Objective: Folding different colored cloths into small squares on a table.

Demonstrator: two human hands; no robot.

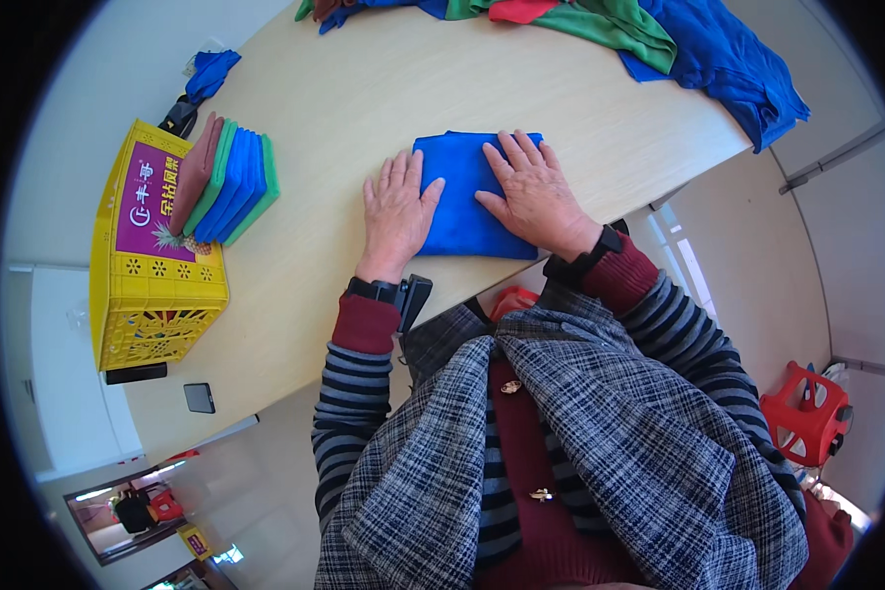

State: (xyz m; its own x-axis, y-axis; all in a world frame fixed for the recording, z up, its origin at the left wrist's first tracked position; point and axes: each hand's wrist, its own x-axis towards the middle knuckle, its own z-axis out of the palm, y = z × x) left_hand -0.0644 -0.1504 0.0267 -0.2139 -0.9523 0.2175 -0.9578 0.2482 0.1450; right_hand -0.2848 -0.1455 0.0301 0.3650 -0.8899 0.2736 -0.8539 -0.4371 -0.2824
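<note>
A folded blue cloth (462,211) lies flat near the table's front edge, between my two hands. My left hand (397,211) rests along its left side, fingers stretched out and pointing away from me, the thumb on the fabric. On the cloth's right side my right hand (539,192) lies flat with its fingers spread. Neither hand grips anything. To the left, folded cloths in brown, green and blue (231,187) stand on edge in a row, leaning against a yellow plastic crate.
The yellow crate (167,285) stands at the table's left, with a dark phone-like slab (200,398) near it. Loose blue cloth (723,69) and green cloth (610,34) are heaped along the far edge. A red stool (804,413) is on the floor at the right.
</note>
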